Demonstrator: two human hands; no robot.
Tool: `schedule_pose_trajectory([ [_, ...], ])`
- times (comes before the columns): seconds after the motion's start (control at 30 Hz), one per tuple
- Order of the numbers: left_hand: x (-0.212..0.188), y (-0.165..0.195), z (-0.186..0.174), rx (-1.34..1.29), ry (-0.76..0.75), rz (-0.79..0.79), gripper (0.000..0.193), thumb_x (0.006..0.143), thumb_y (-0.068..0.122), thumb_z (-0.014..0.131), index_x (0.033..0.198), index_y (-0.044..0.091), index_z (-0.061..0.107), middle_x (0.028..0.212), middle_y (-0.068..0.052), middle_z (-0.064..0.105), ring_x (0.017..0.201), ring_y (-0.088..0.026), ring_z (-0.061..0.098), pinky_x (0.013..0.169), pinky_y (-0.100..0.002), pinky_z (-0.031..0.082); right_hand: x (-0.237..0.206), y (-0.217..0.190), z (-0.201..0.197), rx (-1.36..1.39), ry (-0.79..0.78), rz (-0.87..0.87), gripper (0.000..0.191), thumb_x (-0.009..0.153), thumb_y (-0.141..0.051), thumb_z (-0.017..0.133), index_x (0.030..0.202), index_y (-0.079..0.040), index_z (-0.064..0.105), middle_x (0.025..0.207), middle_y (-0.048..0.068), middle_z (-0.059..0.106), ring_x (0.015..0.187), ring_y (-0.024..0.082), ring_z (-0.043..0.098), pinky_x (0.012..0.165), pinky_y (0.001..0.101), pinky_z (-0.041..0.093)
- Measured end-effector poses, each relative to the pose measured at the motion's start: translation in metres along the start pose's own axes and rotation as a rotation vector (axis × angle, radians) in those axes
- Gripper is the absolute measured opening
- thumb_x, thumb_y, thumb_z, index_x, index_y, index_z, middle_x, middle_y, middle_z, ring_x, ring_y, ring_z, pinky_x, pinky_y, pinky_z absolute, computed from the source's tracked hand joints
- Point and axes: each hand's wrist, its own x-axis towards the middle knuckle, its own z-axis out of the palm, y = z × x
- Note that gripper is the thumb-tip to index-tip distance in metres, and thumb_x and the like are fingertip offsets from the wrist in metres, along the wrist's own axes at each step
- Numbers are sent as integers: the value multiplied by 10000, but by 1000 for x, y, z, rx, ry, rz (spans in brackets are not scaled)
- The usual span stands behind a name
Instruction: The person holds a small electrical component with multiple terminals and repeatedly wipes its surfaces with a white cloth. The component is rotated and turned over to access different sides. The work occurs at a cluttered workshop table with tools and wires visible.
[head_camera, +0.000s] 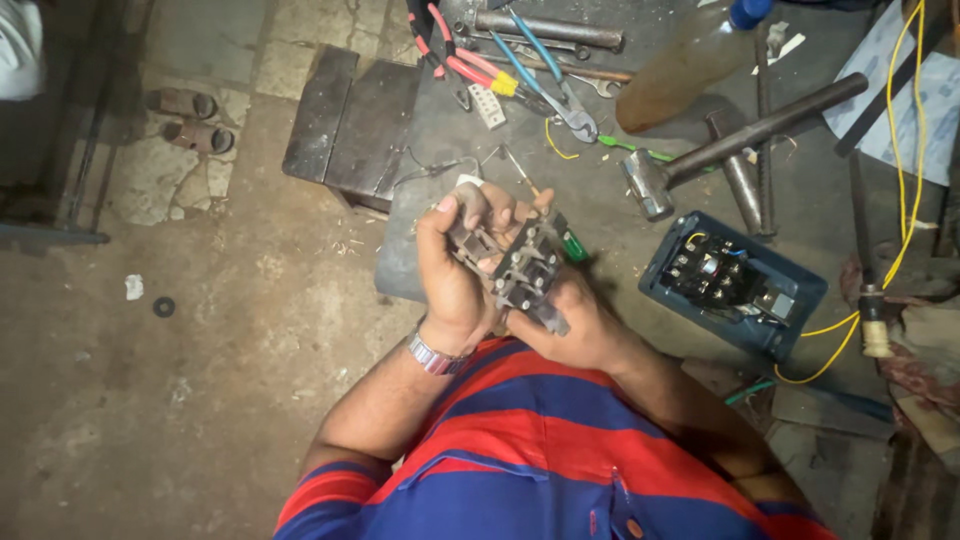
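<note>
Pretty cluttered bench: a hammer lying next to an open blue box full of electrical parts, yellow wire trailing off right, red pliers and blue pliers up top, sandals on the floor.

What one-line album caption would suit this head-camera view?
Both hands, left and right, grip a grey switch block over a worktable beside a hammer and pliers.

Stained concrete floor, dim light

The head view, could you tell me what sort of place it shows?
Probably a small electrical repair workshop: hammers and pliers lie on a worn metal bench, beside an open blue switch box with yellow wire.
</note>
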Motion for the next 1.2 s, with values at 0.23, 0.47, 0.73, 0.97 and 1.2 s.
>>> schedule_pose_trajectory([
  [0.23, -3, 1, -1, 28, 76, -20, 304, 1078, 332, 461, 914, 87, 388, 938, -92, 486, 870, -214, 561, 804, -326, 479, 0, -6, -4, -497, 38, -47, 427, 838, -80, 725, 1263, -121, 716, 1292, 73, 711, 1270, 283, 591, 1083, 483, 347],
  [0.47, -1, -1, -4, -11, 46, -49, 301, 1069, 331, 478, 909, 87, 403, 921, -88, 496, 837, -218, 562, 728, -302, 479, 0, -2, -10, -361, -24, -97, 363, 833, -108, 750, 1193, -91, 710, 1239, 111, 682, 1271, 304, 594, 1101, 518, 350],
  [0.73, -2, -4, -5, 2, 116, -62, 294, 1038, 338, 481, 876, 103, 413, 880, -78, 513, 861, -226, 582, 785, -327, 501, -5, -2, -6, -374, 12, -60, 344, 822, -88, 742, 1163, -53, 715, 1250, 143, 683, 1244, 333, 609, 1075, 520, 367],
  [0.97, 0, -5, -11, -8, 114, -60, 299, 1107, 320, 483, 924, 93, 421, 947, -98, 539, 809, -171, 518, 780, -290, 476, -6, 1, -6, -552, 76, -72, 318, 832, -77, 759, 1149, -106, 743, 1185, 85, 728, 1178, 312, 629, 1075, 502, 372],
  [1.2, 2, -3, -9, 36, 215, -100, 285, 977, 346, 479, 833, 107, 419, 880, -81, 538, 856, -230, 612, 776, -325, 531, -15, 6, 2, -55, 10, 113, 298, 903, -129, 763, 1185, -72, 687, 1236, 111, 686, 1203, 302, 661, 1051, 450, 494],
])
